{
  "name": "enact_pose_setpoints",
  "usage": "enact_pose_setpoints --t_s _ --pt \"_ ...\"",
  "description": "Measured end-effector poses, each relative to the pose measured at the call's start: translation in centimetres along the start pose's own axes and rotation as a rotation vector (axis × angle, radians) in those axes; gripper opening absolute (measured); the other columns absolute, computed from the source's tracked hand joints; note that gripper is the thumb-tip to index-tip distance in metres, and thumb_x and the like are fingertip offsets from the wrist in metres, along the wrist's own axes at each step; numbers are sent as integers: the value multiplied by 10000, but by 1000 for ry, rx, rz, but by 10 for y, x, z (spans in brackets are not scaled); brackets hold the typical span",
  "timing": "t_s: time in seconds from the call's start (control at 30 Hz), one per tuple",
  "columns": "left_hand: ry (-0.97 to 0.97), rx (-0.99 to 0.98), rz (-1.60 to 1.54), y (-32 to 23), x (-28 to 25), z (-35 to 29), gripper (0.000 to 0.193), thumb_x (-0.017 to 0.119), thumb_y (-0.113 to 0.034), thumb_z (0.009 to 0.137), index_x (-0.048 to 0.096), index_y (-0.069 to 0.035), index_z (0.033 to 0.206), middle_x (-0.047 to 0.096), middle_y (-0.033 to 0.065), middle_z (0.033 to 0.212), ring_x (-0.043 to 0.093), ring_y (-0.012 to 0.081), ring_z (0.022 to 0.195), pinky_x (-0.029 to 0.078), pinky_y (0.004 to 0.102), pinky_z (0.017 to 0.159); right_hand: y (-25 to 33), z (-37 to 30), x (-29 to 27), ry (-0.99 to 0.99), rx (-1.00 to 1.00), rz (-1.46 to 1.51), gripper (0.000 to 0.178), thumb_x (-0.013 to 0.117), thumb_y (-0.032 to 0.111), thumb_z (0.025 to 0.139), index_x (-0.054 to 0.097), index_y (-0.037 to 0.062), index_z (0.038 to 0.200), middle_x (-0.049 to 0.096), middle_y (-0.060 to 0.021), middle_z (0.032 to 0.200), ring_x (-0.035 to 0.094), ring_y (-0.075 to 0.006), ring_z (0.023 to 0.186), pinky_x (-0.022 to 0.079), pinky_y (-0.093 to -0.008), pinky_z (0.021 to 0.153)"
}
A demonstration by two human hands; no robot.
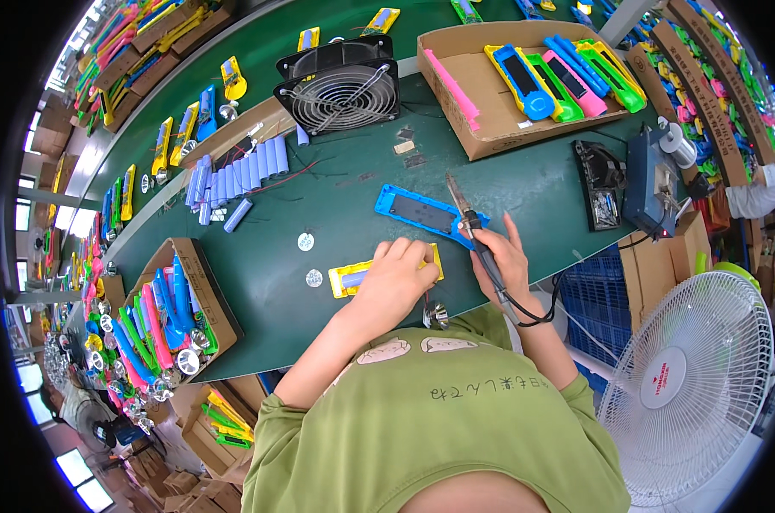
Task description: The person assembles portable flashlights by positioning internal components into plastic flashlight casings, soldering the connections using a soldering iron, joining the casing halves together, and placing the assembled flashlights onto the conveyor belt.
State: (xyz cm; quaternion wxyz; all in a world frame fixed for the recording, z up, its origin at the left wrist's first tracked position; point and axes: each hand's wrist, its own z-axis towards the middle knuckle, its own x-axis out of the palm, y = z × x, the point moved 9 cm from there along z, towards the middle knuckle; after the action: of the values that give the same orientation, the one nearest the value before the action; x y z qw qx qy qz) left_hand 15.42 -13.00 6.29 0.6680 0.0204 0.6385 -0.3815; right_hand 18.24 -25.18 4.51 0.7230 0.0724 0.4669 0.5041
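Right grip (504, 256) clamps soldering iron (488, 262); left grip (393, 280), closure unclear, touches yellow casing (336, 283) with cell (353, 280); carton (541, 137) holds casings (537, 103).

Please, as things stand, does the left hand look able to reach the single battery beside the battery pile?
Probably yes. The left hand would first have to leave the yellow case, but only a flat white label seems to lie between it and the single battery.
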Motion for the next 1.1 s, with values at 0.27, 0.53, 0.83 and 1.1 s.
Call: enact_pose_setpoints --t_s 0.27,0.53,0.83,1.1 --pt "-829 -489 -1217 72 -8 -64 133 594 64 767 566 -16 869 552 100 941 586 176 806 472 298 743 -14 -2 23 129 115 355 351 582 -55 745 498 36 1073 636 -115 974 632 -292 838 499 -335 753" --pt "-519 -379 110 72 -66 -52 67 627 18 679 604 -38 707 567 50 724 540 224 707 419 316 674 12 10 13 258 7 353 298 680 48 722 554 55 992 657 -98 921 647 -242 813 456 -377 873" --pt "36 -389 188 90 -25 -32 28 597 -96 709 621 -89 697 517 62 718 505 245 785 385 370 688 -26 -13 57 -82 819 1002 163 613 10 792 534 -64 914 598 -145 750 614 -168 607 501 -253 520" --pt "100 -462 232 95 -16 -29 45 614 -128 682 638 -112 647 530 65 725 521 248 809 411 408 699 -31 -11 70 -15 893 1013 133 613 10 795 548 -56 892 602 -87 745 596 -99 585 467 -187 481"
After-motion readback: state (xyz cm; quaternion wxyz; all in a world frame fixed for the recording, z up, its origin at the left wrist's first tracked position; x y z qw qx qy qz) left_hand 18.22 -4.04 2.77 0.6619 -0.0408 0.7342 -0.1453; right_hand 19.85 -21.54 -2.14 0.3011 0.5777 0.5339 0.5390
